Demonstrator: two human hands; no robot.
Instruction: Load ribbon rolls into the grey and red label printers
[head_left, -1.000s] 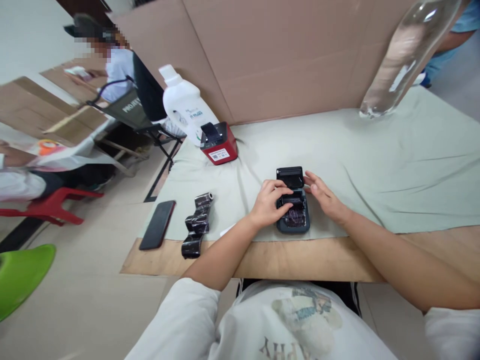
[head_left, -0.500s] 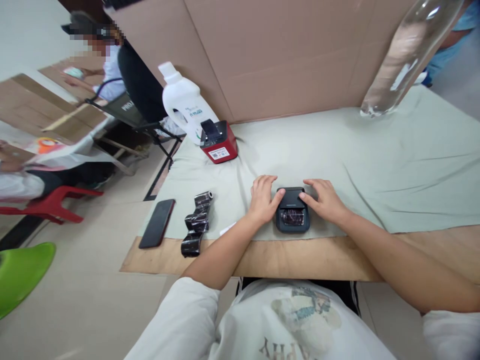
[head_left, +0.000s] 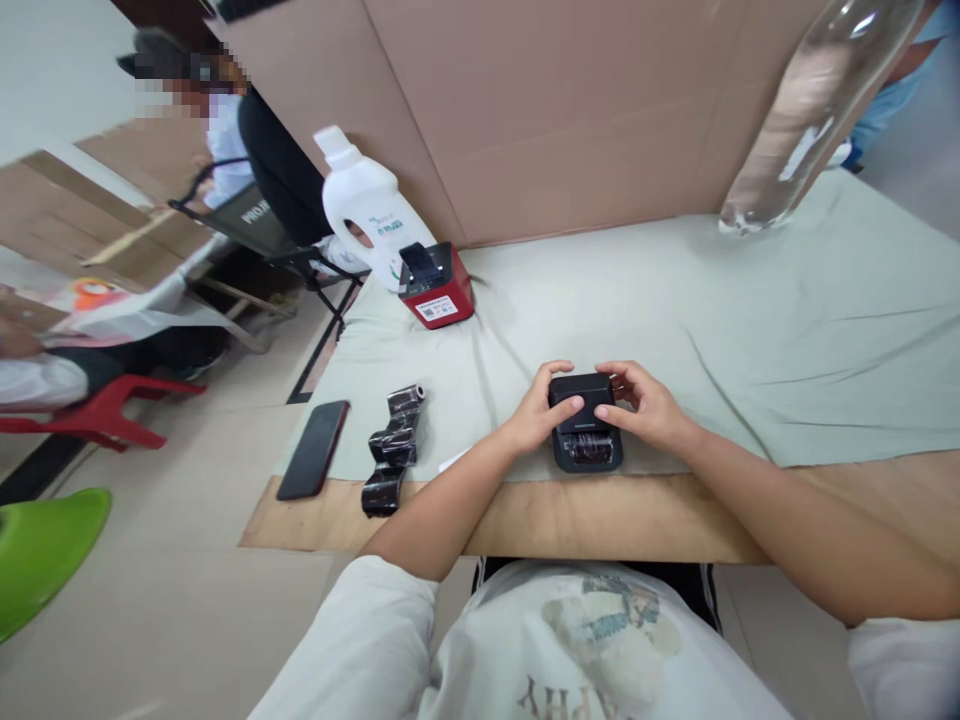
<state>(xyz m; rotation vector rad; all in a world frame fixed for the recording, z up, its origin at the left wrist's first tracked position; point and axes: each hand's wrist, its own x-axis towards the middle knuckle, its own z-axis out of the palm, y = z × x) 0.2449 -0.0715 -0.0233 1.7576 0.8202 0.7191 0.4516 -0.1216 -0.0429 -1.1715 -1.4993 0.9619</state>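
A small black label printer [head_left: 589, 423] with a window on its near side lies on the cloth in front of me. Dark, shiny film shows through that window. My left hand [head_left: 541, 408] wraps its left side, the thumb on the lid and the fingers around the far left corner. From the right, my right hand [head_left: 646, 405] grips it likewise, its thumb on top and its fingers curled at the far right corner. Both hands are closed around the printer, and some fingertips are hidden behind it. Beyond my left forearm rests a wavy black film strip [head_left: 393, 450] with a rolled end.
A dark phone [head_left: 313, 450] lies at the table's left edge. Behind it stand a red box-shaped device [head_left: 439, 290] and a white jug [head_left: 375, 205]. A large clear bottle [head_left: 787, 140] stands far right against a cardboard wall [head_left: 570, 110]. Seated people are at left.
My fingers have closed in from spread positions onto the printer's far corners. Both thumbs have shifted inward over its lid. The printer appears slightly tilted compared with before.
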